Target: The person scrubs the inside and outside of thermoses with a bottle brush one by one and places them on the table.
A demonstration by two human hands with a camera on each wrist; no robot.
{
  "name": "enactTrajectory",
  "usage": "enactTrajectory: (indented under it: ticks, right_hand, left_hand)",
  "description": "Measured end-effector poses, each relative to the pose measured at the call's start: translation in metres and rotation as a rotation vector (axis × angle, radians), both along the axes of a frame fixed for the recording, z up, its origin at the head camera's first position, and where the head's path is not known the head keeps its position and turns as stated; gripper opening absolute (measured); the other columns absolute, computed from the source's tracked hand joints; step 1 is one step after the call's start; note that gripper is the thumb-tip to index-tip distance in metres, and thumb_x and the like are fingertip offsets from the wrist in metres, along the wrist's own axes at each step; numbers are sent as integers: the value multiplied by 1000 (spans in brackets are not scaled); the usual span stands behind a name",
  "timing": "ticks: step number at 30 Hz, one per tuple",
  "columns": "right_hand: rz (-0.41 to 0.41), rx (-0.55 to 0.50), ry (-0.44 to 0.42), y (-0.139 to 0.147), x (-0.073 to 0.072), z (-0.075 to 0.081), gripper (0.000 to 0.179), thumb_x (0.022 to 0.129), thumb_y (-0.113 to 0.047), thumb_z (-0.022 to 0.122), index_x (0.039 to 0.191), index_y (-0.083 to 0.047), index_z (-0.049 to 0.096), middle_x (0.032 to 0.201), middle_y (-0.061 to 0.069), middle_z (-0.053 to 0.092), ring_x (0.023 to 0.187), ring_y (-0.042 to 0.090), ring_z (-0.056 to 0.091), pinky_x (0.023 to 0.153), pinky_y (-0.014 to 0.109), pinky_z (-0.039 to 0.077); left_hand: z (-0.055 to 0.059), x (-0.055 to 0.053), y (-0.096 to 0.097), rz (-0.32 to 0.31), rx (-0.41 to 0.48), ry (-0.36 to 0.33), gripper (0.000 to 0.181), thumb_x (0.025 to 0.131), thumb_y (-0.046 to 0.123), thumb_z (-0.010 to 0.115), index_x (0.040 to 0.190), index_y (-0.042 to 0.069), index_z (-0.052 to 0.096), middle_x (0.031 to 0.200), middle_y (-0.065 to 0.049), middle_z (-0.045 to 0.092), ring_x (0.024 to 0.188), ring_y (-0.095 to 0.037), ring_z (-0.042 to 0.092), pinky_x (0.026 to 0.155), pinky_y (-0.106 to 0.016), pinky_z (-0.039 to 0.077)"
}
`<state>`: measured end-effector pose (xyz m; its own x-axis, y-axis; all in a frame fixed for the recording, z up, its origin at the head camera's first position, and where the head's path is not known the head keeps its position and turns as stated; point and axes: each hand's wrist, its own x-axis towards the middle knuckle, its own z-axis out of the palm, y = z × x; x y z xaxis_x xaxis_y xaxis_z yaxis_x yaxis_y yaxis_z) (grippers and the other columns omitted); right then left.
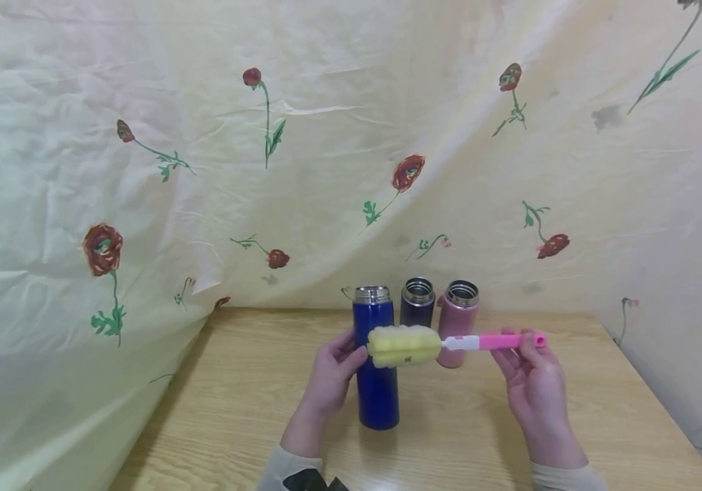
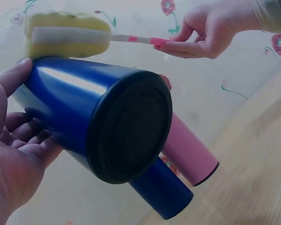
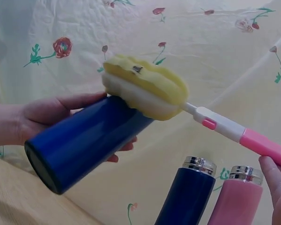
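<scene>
My left hand (image 1: 329, 376) grips a tall blue thermos bottle (image 1: 378, 399) from its left side, the open steel mouth facing up. In the left wrist view the black base of the blue bottle (image 2: 131, 129) shows, lifted off the table. My right hand (image 1: 537, 385) pinches the pink end of a bottle brush (image 1: 462, 343) between thumb and fingers. The brush lies level, its yellow and white sponge head (image 3: 145, 89) crossing in front of the bottle's upper body. The left thumb is right at the sponge's tip.
Behind the brush stand a shorter navy bottle (image 1: 417, 315) and a pink bottle (image 1: 458, 317), side by side with uncapped mouths. All is over a light wood table (image 1: 234, 395). A cream cloth with red flowers (image 1: 326, 204) hangs behind the table and along its sides.
</scene>
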<state>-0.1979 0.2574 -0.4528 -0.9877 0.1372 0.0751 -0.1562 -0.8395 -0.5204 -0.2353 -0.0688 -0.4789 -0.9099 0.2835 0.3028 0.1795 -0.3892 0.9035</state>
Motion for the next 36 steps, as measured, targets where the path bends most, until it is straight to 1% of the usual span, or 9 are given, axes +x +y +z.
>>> enactTrajectory:
  ticks: [4, 7, 12, 14, 19, 24, 31, 36]
  right_hand:
    - [14, 86, 28, 0, -3, -3, 7, 113, -8, 51, 111, -3, 54, 106, 13, 71, 102, 27, 78, 97, 37, 60]
    - [26, 171, 58, 0, -5, -6, 10, 113, -9, 50, 110, -3, 57, 106, 12, 71, 100, 26, 78, 95, 36, 61]
    - [57, 291, 93, 1, -6, -8, 15, 114, -10, 48, 109, -1, 60, 105, 11, 73, 99, 24, 78, 93, 36, 61]
    - [64, 342, 90, 1, -6, -8, 16, 114, -10, 48, 110, -2, 61, 104, 10, 74, 98, 23, 78, 92, 36, 62]
    - [88, 433, 94, 2, -7, -8, 20, 115, -9, 46, 110, -7, 65, 102, 9, 76, 95, 22, 79, 88, 36, 64]
    - [110, 470, 106, 2, -6, -9, 22, 115, -7, 44, 111, -8, 66, 100, 9, 77, 93, 23, 79, 86, 36, 64]
    - [106, 502, 85, 4, -8, -12, 19, 115, -8, 44, 112, -8, 63, 101, 8, 77, 93, 23, 79, 87, 35, 64]
    - [90, 468, 81, 5, -10, -12, 18, 115, -9, 46, 112, -7, 63, 104, 8, 76, 96, 22, 79, 90, 34, 63]
  left_hand:
    - [1, -1, -2, 4, 32, -2, 57, 104, 8, 65, 154, -11, 46, 135, -12, 72, 118, -21, 70, 107, -39, 56]
    - [2, -2, -2, 23, 52, -7, 57, 104, 8, 64, 154, -13, 45, 132, -9, 73, 117, -20, 71, 105, -38, 56]
    - [3, -4, -3, 55, 91, -36, 56, 104, 6, 62, 153, -15, 45, 132, -11, 73, 116, -21, 72, 104, -39, 58]
    - [3, -5, -3, 73, 106, -49, 55, 105, 6, 61, 153, -14, 45, 133, -11, 72, 116, -22, 72, 103, -40, 58]
    - [4, -6, -7, 103, 120, -55, 53, 106, 6, 60, 153, -13, 46, 134, -11, 72, 117, -23, 72, 104, -41, 58]
    - [5, -5, -9, 118, 124, -63, 53, 107, 9, 61, 153, -12, 46, 132, -10, 73, 115, -22, 72, 104, -41, 57]
    - [3, -5, -10, 90, 115, -53, 50, 108, 7, 59, 152, -13, 48, 130, -10, 73, 114, -23, 73, 102, -42, 59]
    - [2, -6, -9, 70, 122, -36, 50, 108, 9, 59, 152, -12, 47, 132, -9, 72, 116, -24, 72, 103, -43, 58]
